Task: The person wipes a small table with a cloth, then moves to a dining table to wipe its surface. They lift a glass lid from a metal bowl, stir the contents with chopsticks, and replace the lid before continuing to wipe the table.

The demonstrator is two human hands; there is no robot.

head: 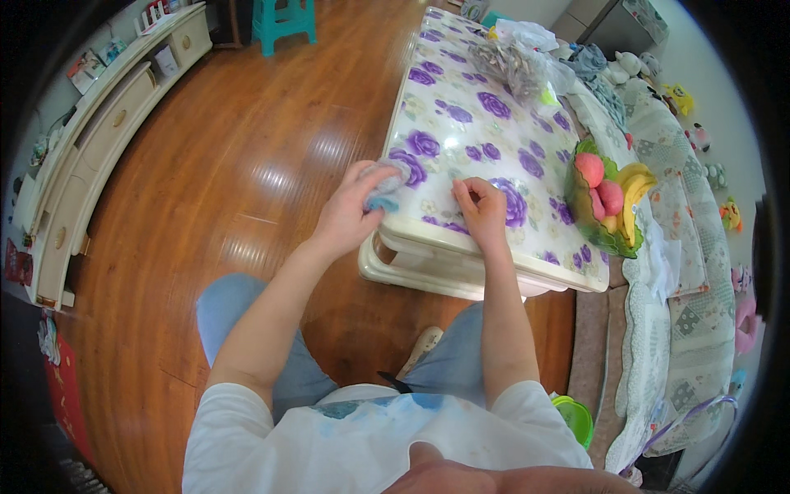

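Note:
My left hand (352,207) grips a crumpled grey and blue cloth (387,188) at the near left corner of a low table. Purple roses on white pattern the table's cover (453,139), which looks glossy. Over the near part of the tabletop, my right hand (484,207) is curled with thumb and fingertips close together. I see nothing between those fingers; whether the hand touches the cover I cannot tell. To its right stands a green leaf-shaped fruit bowl (579,207) holding bananas (631,197) and several pinkish-red round fruits (608,196).
Plastic bags (524,62) lie heaped at the table's far end. A sofa with a quilted cover (648,333) and plush toys runs along the right. On the left stands a cream cabinet (117,117); a teal stool (284,25) is beyond. A green bin (574,420) sits at lower right.

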